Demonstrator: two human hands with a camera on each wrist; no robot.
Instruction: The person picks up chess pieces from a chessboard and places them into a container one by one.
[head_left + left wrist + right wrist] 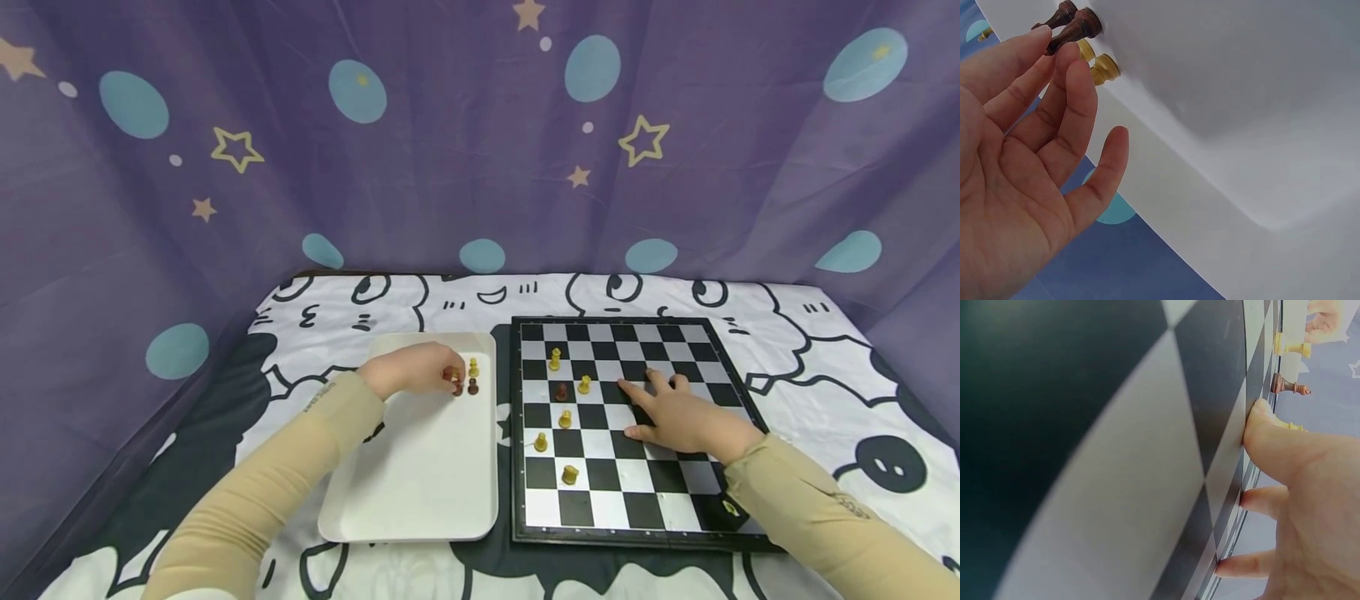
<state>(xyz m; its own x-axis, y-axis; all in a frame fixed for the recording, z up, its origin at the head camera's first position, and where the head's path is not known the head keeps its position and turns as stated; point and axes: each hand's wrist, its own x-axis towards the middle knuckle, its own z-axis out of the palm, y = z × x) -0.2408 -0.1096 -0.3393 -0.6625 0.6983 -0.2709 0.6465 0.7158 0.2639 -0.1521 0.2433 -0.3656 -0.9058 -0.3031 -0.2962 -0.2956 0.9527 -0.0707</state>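
Note:
My left hand reaches over the far right part of the white tray. Its thumb and fingertips pinch the top of a dark brown chess piece. Close by in the tray stand another dark brown chess piece and a yellow chess piece; the fingers partly hide others. My right hand rests on the chessboard with fingers spread, holding nothing. Left of it on the board are several yellow chess pieces and one dark brown chess piece.
Tray and board lie side by side on a cartoon-print cloth, a narrow gap between them. One yellow piece sits near the board's front edge. A small yellow mark shows at the front right corner. Behind hangs a purple curtain.

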